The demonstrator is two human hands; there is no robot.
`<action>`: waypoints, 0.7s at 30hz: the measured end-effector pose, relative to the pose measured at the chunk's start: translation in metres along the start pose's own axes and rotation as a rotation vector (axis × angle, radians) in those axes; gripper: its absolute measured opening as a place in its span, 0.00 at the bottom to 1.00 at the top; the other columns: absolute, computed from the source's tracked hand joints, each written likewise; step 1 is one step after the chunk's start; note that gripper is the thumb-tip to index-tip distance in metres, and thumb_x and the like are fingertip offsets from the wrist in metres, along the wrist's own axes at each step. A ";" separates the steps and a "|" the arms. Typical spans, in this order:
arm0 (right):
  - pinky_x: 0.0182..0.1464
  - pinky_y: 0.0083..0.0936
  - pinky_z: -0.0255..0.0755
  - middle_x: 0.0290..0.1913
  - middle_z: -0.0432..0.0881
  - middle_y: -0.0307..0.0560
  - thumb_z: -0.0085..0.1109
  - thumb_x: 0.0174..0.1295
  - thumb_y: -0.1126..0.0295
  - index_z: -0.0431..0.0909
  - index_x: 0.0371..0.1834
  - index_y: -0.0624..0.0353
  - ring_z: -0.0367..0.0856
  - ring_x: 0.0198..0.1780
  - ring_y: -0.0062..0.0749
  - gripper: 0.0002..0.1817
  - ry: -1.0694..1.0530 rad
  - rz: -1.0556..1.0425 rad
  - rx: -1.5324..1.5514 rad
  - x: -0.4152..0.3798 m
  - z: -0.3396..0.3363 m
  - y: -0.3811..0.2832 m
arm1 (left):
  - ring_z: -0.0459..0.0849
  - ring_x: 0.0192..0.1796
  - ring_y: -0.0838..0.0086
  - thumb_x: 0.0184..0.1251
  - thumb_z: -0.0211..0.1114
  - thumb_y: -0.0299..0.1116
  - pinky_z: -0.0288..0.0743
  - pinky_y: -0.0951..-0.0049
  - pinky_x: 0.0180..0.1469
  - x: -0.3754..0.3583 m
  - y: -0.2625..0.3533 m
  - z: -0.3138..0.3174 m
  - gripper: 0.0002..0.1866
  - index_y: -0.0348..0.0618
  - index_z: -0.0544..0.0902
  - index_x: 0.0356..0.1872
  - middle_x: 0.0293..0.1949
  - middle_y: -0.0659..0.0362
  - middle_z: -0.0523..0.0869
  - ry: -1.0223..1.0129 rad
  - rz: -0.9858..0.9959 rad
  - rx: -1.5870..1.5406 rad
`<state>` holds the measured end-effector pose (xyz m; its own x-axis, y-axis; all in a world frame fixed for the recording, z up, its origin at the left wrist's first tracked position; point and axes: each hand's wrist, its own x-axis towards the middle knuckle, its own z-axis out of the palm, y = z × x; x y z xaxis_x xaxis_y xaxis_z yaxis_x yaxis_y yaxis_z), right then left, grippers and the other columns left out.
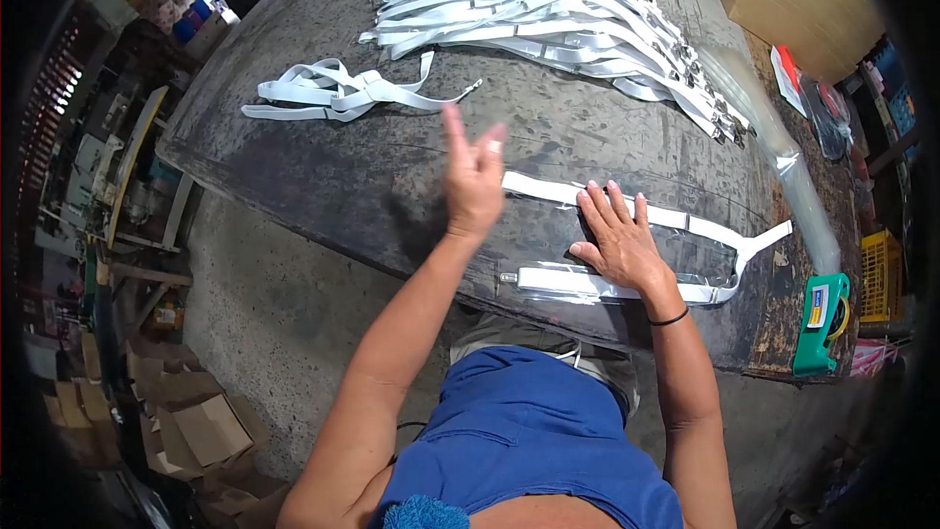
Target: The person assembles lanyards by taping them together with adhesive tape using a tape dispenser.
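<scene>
A pair of white suspenders (pixel 720 232) lies on the dark worktable (pixel 323 176), its straps joining in a Y at the right. A clear plastic sleeve (pixel 573 296) shows around the lower strap. My right hand (pixel 622 245) presses down flat between the two straps, fingers spread. My left hand (pixel 473 188), slightly blurred, is raised by the upper strap's left end, index finger and thumb apart; that end's clip is hidden by it. Beyond it sits a loose tangle of white suspenders (pixel 338 93) with a metal clip showing.
A large heap of white suspenders (pixel 529 5) covers the far part of the table, clips at its right. Along the right edge are a roll of clear plastic (pixel 778 152) and a green tape dispenser (pixel 821 323). Cardboard boxes (pixel 201 426) lie on the floor, lower left.
</scene>
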<state>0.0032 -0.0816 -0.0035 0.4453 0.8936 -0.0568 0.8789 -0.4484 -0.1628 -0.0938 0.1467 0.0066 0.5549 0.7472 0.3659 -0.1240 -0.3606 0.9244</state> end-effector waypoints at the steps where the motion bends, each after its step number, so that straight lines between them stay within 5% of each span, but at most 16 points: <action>1: 0.79 0.65 0.34 0.83 0.52 0.47 0.43 0.70 0.35 0.53 0.82 0.51 0.44 0.84 0.50 0.45 -0.015 0.010 0.010 0.001 -0.001 0.000 | 0.92 0.41 0.71 0.75 0.57 0.28 0.84 0.73 0.41 -0.007 0.016 0.005 0.40 0.48 0.47 0.82 0.53 0.53 0.90 -0.100 0.015 0.184; 3: 0.79 0.64 0.34 0.83 0.52 0.47 0.43 0.70 0.34 0.54 0.82 0.52 0.44 0.84 0.50 0.45 -0.015 0.009 0.016 0.001 -0.001 0.000 | 0.91 0.45 0.54 0.71 0.57 0.25 0.85 0.60 0.47 -0.017 0.011 0.019 0.30 0.44 0.66 0.75 0.51 0.49 0.89 -0.205 0.296 0.335; 6: 0.79 0.64 0.33 0.83 0.52 0.47 0.44 0.69 0.34 0.54 0.82 0.52 0.44 0.84 0.49 0.45 -0.017 0.010 0.028 0.001 -0.002 0.000 | 0.87 0.54 0.52 0.70 0.58 0.25 0.81 0.57 0.58 -0.028 -0.010 0.028 0.23 0.40 0.75 0.67 0.52 0.47 0.88 -0.386 0.549 0.555; 16: 0.78 0.66 0.37 0.81 0.57 0.47 0.50 0.67 0.35 0.58 0.80 0.54 0.48 0.83 0.51 0.45 0.084 -0.043 0.033 -0.001 0.007 0.006 | 0.71 0.72 0.50 0.70 0.62 0.32 0.62 0.51 0.75 -0.042 -0.016 0.013 0.22 0.36 0.77 0.64 0.67 0.43 0.76 -0.703 0.627 0.680; 21: 0.76 0.63 0.49 0.77 0.63 0.57 0.66 0.63 0.52 0.67 0.74 0.57 0.56 0.79 0.58 0.38 0.283 -0.005 0.267 -0.006 -0.003 0.019 | 0.69 0.74 0.50 0.71 0.62 0.34 0.59 0.48 0.75 -0.043 -0.015 0.011 0.23 0.36 0.76 0.65 0.69 0.42 0.74 -0.727 0.604 0.692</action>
<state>0.0175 -0.0959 -0.0036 0.5038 0.8372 0.2129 0.8222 -0.3893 -0.4151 -0.1070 0.1140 -0.0244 0.9267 -0.0637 0.3703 -0.1782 -0.9422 0.2839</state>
